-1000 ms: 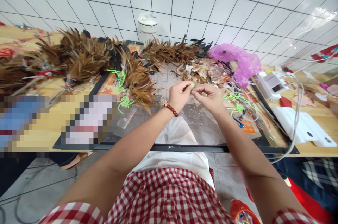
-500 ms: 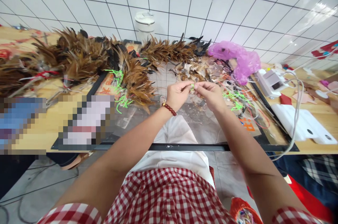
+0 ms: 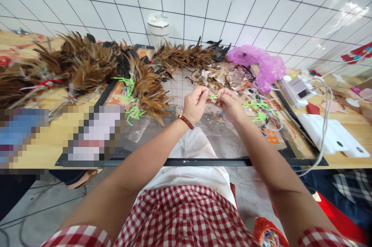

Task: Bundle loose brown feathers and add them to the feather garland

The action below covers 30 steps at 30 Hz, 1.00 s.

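My left hand (image 3: pixel 195 103) and my right hand (image 3: pixel 231 103) are raised close together over the glass-topped mat (image 3: pixel 203 138). Both pinch a short neon-green string (image 3: pixel 213 96) stretched between their fingertips. A dark red bead bracelet (image 3: pixel 186 121) circles my left wrist. Just beyond the hands lies a small heap of loose pale and brown feathers (image 3: pixel 213 77). Long bundles of brown and black feathers (image 3: pixel 87 66) spread along the table to the left and behind.
More green strings (image 3: pixel 130 97) lie among the feathers at left, and others (image 3: pixel 258 109) at right. A white lidded cup (image 3: pixel 158 28) stands by the tiled wall. A pink plastic bag (image 3: pixel 258 64), a white device with cable (image 3: pixel 298 91) and white foam pieces (image 3: pixel 331 138) occupy the right.
Both hands have lifted slightly away from me and drawn a little apart, so the green string now shows stretched between the fingertips. The camera view shifted slightly.
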Each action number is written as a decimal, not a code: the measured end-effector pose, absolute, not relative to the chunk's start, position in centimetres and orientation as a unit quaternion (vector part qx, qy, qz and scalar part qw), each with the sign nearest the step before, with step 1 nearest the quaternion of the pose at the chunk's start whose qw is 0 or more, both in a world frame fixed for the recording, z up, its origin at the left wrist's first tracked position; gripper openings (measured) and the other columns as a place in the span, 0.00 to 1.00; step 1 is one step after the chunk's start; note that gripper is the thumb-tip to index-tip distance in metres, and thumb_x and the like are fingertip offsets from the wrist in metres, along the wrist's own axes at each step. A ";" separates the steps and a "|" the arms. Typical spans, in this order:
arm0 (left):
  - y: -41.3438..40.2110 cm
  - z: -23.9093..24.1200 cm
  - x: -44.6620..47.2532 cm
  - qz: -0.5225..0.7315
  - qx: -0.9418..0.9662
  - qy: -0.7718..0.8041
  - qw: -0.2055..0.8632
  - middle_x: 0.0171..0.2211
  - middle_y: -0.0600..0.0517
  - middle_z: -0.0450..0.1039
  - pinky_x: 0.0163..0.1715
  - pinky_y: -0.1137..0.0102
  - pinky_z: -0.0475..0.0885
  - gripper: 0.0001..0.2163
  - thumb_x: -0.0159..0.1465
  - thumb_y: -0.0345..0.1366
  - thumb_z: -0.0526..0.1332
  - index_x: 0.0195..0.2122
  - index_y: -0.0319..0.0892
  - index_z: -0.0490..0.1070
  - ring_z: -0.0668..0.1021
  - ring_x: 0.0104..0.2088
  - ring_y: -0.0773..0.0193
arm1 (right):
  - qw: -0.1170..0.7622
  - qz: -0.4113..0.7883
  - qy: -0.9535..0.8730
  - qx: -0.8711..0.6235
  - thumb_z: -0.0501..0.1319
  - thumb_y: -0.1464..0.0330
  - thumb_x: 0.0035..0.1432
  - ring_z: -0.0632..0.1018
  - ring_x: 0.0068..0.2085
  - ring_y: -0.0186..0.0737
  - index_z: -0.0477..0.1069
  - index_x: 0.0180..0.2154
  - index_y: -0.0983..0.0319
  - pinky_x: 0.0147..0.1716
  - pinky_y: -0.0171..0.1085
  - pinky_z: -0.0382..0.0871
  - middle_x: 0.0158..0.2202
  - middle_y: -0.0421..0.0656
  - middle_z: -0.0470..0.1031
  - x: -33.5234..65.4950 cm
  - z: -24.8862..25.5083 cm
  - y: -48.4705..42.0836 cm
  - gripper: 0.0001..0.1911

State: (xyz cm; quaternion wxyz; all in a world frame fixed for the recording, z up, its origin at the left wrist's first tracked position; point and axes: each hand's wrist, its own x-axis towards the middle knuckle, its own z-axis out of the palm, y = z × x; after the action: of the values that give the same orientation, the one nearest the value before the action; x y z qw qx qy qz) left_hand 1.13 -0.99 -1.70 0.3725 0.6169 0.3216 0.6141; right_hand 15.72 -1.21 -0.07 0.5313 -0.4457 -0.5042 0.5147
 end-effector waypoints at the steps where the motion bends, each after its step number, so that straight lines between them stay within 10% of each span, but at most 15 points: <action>1: -1.0 -1.7 1.1 0.613 0.617 0.321 0.374 0.32 0.50 0.78 0.34 0.72 0.75 0.14 0.66 0.48 0.54 0.35 0.42 0.70 0.79 0.30 0.67 | 0.530 0.512 -0.507 -0.448 0.59 0.68 0.43 0.64 0.21 0.29 0.64 0.25 0.60 0.23 0.31 0.53 0.19 0.34 0.64 15.7 -0.2 -1.1 0.05; 8: -1.3 -1.5 0.8 0.610 0.637 0.330 0.337 0.37 0.47 0.79 0.39 0.68 0.72 0.13 0.68 0.46 0.51 0.36 0.43 0.67 0.79 0.35 0.64 | 0.487 0.442 -0.586 -0.473 0.57 0.65 0.49 0.63 0.22 0.32 0.61 0.26 0.59 0.26 0.33 0.55 0.19 0.34 0.62 15.9 -0.9 -0.8 0.06; 16: -0.6 -1.5 1.6 0.627 0.483 0.303 0.531 0.28 0.52 0.75 0.38 0.70 0.70 0.08 0.65 0.38 0.57 0.30 0.43 0.65 0.76 0.30 0.66 | 0.256 0.039 -0.821 -0.509 0.50 0.70 0.53 0.70 0.33 0.44 0.66 0.34 0.61 0.32 0.39 0.58 0.32 0.47 0.72 15.4 -1.4 -1.9 0.08; 30: 1.0 -1.9 0.5 0.477 0.333 0.320 0.748 0.17 0.57 0.57 0.22 0.78 0.59 0.11 0.62 0.22 0.54 0.23 0.38 0.64 0.61 0.18 0.74 | 0.180 0.070 -0.888 -0.418 0.51 0.71 0.49 0.62 0.26 0.37 0.57 0.24 0.59 0.29 0.37 0.51 0.24 0.41 0.65 15.9 -1.8 -1.5 0.04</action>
State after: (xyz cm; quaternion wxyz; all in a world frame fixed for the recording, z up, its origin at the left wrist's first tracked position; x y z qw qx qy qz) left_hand 0.50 1.02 -1.95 0.7478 0.3325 0.3203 0.4772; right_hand 15.90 -1.46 -1.84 0.1801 -0.4177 -0.8878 0.0699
